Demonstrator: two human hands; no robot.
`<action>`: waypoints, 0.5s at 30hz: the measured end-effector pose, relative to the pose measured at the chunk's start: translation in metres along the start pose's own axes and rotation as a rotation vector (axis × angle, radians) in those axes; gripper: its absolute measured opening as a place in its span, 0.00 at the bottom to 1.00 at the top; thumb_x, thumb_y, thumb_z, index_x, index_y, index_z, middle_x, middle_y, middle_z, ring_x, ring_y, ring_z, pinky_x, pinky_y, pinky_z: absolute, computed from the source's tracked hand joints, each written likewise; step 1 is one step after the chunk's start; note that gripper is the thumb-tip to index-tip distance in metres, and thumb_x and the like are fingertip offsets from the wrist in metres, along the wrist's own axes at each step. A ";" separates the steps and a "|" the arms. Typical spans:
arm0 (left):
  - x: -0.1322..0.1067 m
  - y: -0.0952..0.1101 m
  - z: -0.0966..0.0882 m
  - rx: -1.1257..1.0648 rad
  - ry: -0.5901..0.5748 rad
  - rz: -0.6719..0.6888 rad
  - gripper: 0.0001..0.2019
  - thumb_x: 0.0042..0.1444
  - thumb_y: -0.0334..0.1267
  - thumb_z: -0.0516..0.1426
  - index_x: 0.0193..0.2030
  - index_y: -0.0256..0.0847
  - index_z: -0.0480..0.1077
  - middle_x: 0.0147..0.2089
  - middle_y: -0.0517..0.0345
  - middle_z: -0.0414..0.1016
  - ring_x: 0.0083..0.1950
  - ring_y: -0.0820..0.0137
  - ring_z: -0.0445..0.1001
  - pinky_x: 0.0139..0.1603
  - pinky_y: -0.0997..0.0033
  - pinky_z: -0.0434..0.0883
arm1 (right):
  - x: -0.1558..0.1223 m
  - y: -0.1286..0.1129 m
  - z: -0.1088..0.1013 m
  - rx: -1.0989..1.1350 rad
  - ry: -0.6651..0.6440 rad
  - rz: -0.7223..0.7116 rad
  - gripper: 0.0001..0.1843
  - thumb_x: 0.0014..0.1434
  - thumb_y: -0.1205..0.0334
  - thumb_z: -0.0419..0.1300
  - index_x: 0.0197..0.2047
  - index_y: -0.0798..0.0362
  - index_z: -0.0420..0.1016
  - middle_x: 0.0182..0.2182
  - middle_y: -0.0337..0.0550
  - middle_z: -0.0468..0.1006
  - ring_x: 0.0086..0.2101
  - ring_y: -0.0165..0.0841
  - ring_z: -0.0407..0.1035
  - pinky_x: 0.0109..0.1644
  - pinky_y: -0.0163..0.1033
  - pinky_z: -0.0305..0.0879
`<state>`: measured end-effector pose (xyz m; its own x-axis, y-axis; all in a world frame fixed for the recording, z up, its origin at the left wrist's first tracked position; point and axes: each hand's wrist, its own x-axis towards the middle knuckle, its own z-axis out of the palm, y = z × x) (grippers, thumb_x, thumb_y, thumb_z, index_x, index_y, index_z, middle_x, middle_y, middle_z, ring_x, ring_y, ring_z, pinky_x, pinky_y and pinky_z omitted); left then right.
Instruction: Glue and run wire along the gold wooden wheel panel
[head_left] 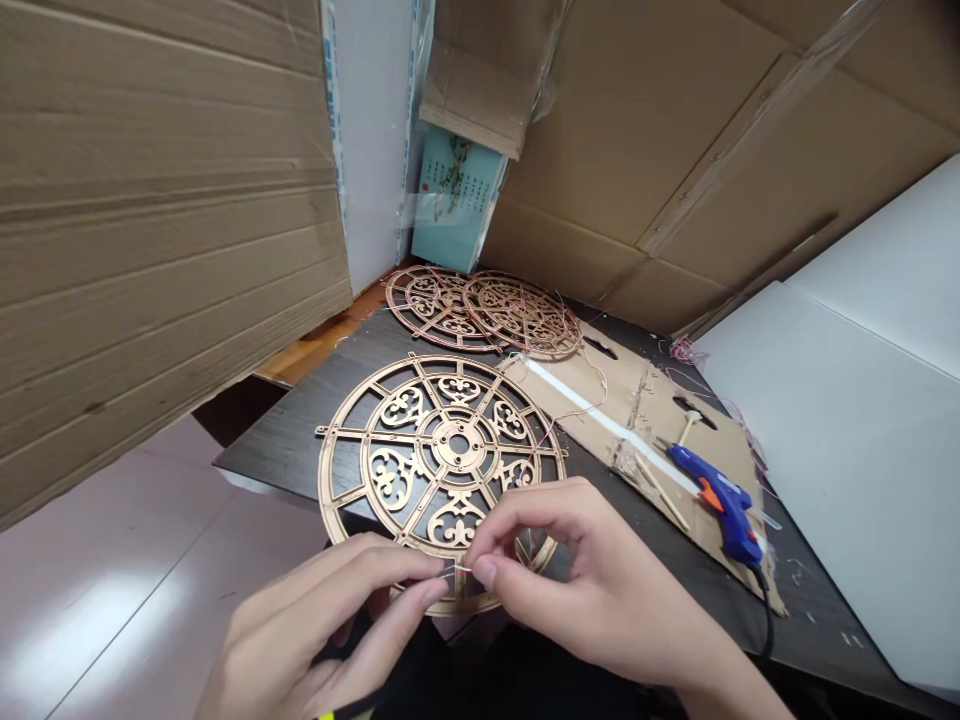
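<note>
Over the near rim of a round, gold-coloured openwork frame (460, 412), both hands meet at a thin wire (461, 569). My right hand (577, 580) is closed, pinching the wire between thumb and forefinger; a white and a reddish strand show at its fingertips. My left hand (337, 620) is closed too, with thumb and forefinger on the wire's other, thinner end. The frame lies on the dark table (277, 430) and juts past its near edge. A red strand runs across the frame's right side toward my right hand. What lies under my palms is hidden.
Two similar frames with pink wires (523, 312) overlap at the back. On the right, a blue glue gun (720, 498) and wooden sticks (664, 490) lie on a cardboard sheet (592, 400). Cardboard walls (165, 200) and a white panel (847, 400) surround the table.
</note>
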<state>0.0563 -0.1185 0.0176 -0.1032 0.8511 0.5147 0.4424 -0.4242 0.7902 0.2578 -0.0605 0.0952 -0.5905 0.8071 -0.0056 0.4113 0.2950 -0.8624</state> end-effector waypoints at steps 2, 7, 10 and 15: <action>0.001 0.006 0.002 -0.028 0.006 -0.092 0.05 0.61 0.45 0.64 0.35 0.56 0.82 0.32 0.66 0.83 0.29 0.70 0.79 0.35 0.77 0.75 | -0.001 0.000 0.000 -0.013 0.023 -0.026 0.04 0.59 0.70 0.65 0.35 0.55 0.82 0.29 0.36 0.80 0.31 0.22 0.72 0.39 0.24 0.68; 0.001 0.016 0.004 -0.067 -0.049 -0.264 0.10 0.60 0.50 0.65 0.33 0.51 0.83 0.33 0.57 0.83 0.32 0.65 0.80 0.37 0.71 0.78 | -0.002 0.002 0.000 -0.031 0.061 -0.152 0.05 0.57 0.73 0.67 0.36 0.56 0.83 0.29 0.36 0.80 0.32 0.21 0.73 0.40 0.24 0.67; 0.001 0.018 0.007 -0.100 -0.038 -0.257 0.09 0.61 0.49 0.65 0.33 0.51 0.84 0.34 0.57 0.83 0.32 0.65 0.80 0.37 0.72 0.77 | -0.002 0.005 0.001 -0.050 0.060 -0.186 0.05 0.59 0.71 0.67 0.38 0.55 0.84 0.30 0.36 0.81 0.32 0.21 0.73 0.40 0.24 0.67; -0.002 0.017 0.008 -0.131 0.066 -0.177 0.04 0.61 0.45 0.65 0.36 0.58 0.84 0.33 0.64 0.83 0.30 0.69 0.78 0.31 0.74 0.73 | -0.003 0.007 0.001 -0.084 0.084 -0.190 0.04 0.64 0.67 0.65 0.37 0.53 0.82 0.31 0.34 0.82 0.32 0.20 0.73 0.39 0.25 0.66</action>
<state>0.0706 -0.1253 0.0271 -0.2292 0.8955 0.3815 0.2933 -0.3102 0.9043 0.2620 -0.0610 0.0885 -0.6046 0.7714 0.1984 0.3563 0.4847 -0.7988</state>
